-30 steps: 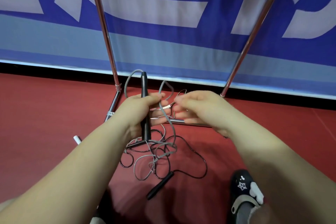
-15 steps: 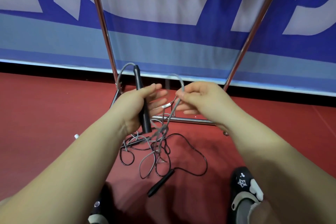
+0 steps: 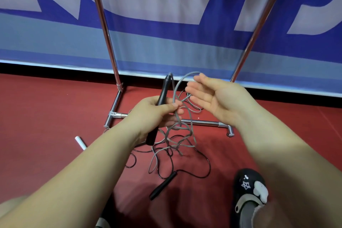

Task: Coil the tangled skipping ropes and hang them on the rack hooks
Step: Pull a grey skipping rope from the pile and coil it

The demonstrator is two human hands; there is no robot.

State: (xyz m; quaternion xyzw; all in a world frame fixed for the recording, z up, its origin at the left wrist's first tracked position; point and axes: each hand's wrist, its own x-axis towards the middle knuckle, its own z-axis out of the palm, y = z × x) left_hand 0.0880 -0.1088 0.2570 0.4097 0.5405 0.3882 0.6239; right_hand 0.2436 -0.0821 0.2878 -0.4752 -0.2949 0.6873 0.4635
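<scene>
Skipping ropes (image 3: 172, 146) on red floor (image 3: 46, 116)

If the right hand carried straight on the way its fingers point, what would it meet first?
Probably the grey rope looping up beside the fingertips of the open right hand, then the black handle in the left hand. Depth is unclear, so it could pass behind the loop.

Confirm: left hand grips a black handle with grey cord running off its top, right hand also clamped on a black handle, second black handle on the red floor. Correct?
Not quite. In the head view the right hand is open, palm showing, holding no handle. The rest stands: left hand grips the black handle, grey cord off its top, second black handle on the red floor.
</scene>
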